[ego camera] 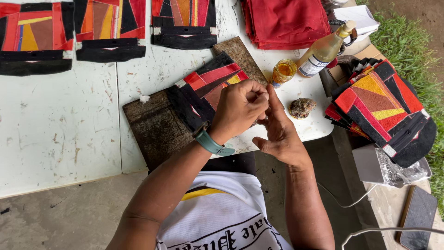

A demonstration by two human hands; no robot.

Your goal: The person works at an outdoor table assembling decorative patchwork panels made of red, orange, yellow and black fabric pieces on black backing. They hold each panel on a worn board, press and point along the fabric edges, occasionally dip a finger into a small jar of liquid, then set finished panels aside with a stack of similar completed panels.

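Head view, looking straight down: both hands meet above the near edge of a scuffed white desk (60, 134). The left hand (238, 109), a teal watch (210, 143) on its wrist, is curled with its fingers (256, 95) pinched together at the tips; whatever they pinch is too small to identify, and whether anything is held at all cannot be confirmed. The right hand (277, 132) is just beside it, fingers extended upward and touching the left fingertips, its palm side turned away from the camera, so its grip cannot be judged. Directly beneath the hands lies a patchwork fabric piece (208, 83) in red, black and orange, resting tilted on a dark worn board (155, 127); the left hand covers the piece's lower right part. Near the right hand, on the desk, sit a brownish lumpy clump (301, 107) of unclear material, a small jar of amber contents (283, 71) and a glass bottle of pale liquid (325, 50) lying at a slant. A stack of red cloth (289, 21) is cut off by the top edge, as are three more patchwork panels (111, 28) along the far side. To the right, off the desk, a pile of patchwork pieces (381, 109) rests on a box, partly hiding it. A dark flat device (418, 217) lies at lower right. The person's white printed shirt (222, 213) fills the bottom.
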